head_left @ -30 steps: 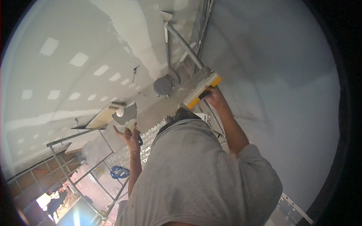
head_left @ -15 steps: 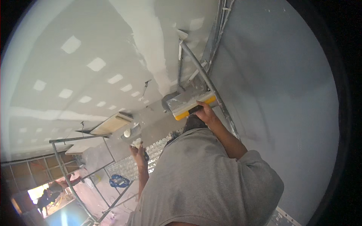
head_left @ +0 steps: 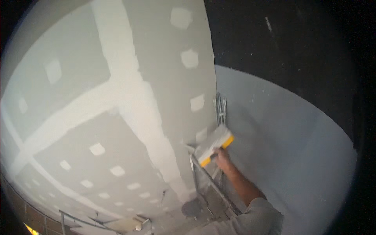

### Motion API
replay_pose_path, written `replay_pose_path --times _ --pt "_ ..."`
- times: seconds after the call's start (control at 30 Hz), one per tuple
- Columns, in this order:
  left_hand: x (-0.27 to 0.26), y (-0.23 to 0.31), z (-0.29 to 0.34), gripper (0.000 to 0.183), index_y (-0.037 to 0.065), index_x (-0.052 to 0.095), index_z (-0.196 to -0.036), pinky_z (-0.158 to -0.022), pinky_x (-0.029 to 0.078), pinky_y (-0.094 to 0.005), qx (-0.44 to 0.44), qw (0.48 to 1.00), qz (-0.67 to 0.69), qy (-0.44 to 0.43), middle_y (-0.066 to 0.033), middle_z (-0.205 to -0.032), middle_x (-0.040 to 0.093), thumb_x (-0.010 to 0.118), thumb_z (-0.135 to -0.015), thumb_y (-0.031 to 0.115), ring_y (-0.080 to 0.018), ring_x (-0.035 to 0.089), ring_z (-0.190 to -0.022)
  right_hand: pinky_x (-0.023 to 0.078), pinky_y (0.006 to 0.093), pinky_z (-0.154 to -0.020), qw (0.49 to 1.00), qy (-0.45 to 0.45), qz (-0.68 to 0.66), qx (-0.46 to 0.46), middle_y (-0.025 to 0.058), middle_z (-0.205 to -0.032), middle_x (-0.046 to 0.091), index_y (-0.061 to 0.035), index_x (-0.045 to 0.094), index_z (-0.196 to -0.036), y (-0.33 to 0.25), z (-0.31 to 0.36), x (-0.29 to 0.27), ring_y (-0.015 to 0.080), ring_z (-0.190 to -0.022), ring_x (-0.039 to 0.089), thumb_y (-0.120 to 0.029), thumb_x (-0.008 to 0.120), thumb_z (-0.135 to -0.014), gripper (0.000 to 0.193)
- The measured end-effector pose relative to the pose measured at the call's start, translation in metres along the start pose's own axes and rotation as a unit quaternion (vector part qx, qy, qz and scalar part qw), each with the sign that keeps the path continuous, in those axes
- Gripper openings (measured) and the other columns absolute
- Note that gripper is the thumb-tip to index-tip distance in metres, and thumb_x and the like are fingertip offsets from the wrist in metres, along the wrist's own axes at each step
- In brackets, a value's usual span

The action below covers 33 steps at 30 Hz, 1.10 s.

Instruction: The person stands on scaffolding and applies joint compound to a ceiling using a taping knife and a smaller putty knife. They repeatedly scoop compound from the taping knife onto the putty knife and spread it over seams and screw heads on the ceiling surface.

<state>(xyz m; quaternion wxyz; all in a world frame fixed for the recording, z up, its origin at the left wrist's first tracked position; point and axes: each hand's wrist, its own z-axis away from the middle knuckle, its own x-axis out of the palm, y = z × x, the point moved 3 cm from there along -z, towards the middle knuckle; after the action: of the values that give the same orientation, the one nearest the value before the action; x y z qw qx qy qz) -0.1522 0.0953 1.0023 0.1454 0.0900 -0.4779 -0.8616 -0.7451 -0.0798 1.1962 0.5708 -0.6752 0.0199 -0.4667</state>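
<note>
Right hand grasps the yellow-backed skimming blade by its dark handle, just beside the upper end of the grey scaffold tube; left hand out of view. Careless swing could clip tube, nicking blade edge.

Head camera, left fisheye, worn on your head | faced pale grey-green white-patched boarding at left, smooth blue-grey surface at right | your grey cloth sleeve lay nearest, your bare right hand farther out
</note>
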Motion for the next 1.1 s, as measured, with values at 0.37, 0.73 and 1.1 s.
replay_pose_path --times 0.37,0.73,1.1 --pt "0.003 0.051 -0.084 0.025 0.016 0.054 -0.112 -0.032 0.027 -0.0240 0.496 0.859 -0.109 0.068 -0.0002 -0.063 0.050 0.070 -0.095 0.022 -0.0078 0.040 -0.040 0.042 0.0406 -0.111 0.824 -0.187 -0.130 -0.518 0.0153 -0.138 0.054 -0.0018 0.039 -0.145 -0.504 -0.183 0.269 0.0293 -0.130 0.053 0.001 0.063 -0.091 0.059" --pt "0.026 0.142 0.073 0.007 0.013 0.060 -0.103 -0.032 0.027 -0.0207 0.268 0.960 0.067 0.044 0.0020 -0.064 0.053 0.063 -0.097 0.017 -0.0050 0.039 -0.039 0.041 0.0407 -0.109 0.726 0.125 -0.143 -0.661 0.0222 -0.134 0.057 -0.0036 0.047 -0.144 -0.748 -0.202 0.393 0.0355 -0.125 0.056 0.001 0.059 -0.088 0.057" --pt "0.024 0.105 0.105 0.023 0.017 0.057 -0.113 -0.033 0.028 -0.0227 0.202 0.963 0.098 0.150 0.0020 -0.062 0.049 0.068 -0.094 0.019 -0.0066 0.038 -0.040 0.041 0.0422 -0.110 0.715 0.067 -0.189 -0.670 0.0208 -0.137 0.055 -0.0082 0.046 -0.146 -0.770 -0.191 0.410 0.0371 -0.127 0.054 0.008 0.059 -0.083 0.067"
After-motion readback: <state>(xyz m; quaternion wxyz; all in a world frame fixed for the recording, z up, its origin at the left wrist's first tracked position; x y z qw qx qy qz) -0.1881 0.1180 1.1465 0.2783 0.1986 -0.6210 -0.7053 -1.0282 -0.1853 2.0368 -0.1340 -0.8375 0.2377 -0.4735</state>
